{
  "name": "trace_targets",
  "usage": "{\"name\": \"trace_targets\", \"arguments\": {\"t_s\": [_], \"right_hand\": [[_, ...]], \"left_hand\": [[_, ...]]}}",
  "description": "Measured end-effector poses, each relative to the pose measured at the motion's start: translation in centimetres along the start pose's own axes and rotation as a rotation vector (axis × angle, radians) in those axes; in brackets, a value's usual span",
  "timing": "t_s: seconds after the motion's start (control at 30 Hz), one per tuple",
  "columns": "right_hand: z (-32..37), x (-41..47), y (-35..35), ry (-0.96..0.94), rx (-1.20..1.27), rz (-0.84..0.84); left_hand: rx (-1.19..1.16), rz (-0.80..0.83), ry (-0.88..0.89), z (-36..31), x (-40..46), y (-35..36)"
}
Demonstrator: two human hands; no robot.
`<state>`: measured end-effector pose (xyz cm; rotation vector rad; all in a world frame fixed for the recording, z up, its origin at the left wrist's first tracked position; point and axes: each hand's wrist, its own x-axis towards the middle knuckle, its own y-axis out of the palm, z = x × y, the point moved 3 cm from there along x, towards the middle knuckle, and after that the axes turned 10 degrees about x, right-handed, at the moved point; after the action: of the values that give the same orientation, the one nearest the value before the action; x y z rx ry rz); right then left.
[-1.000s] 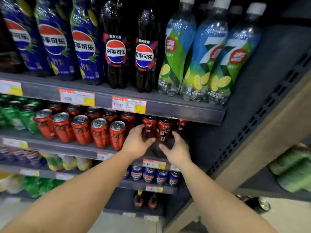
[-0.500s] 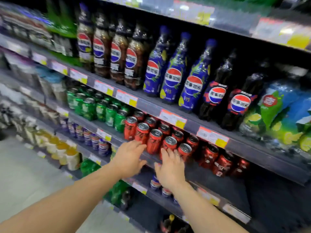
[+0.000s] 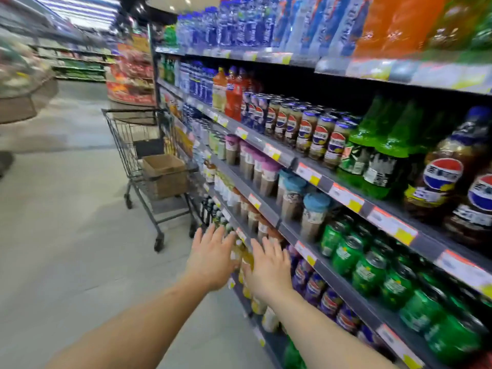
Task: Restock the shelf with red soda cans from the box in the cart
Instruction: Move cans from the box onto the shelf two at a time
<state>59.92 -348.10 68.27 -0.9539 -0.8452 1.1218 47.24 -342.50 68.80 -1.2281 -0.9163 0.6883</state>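
Both my hands empty, fingers spread flat: left hand (image 3: 211, 258) and right hand (image 3: 267, 267) side by side, near the front edge of the shelf (image 3: 314, 265) on my right. Cart (image 3: 149, 166) stands farther down the aisle, left of the shelving, with the open cardboard box (image 3: 165, 174) sitting in its basket; I can't see inside it. Green cans (image 3: 368, 272) fill the near right shelf; red soda cans out of view.
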Motion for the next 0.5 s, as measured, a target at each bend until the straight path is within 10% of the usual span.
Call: {"name": "trace_targets", "arguments": {"t_s": [0.5], "right_hand": [[21.9,38.7,11.2,-0.370,0.030,0.178]], "left_hand": [[0.068,0.100,-0.459,31.3,23.3,8.5]]}}
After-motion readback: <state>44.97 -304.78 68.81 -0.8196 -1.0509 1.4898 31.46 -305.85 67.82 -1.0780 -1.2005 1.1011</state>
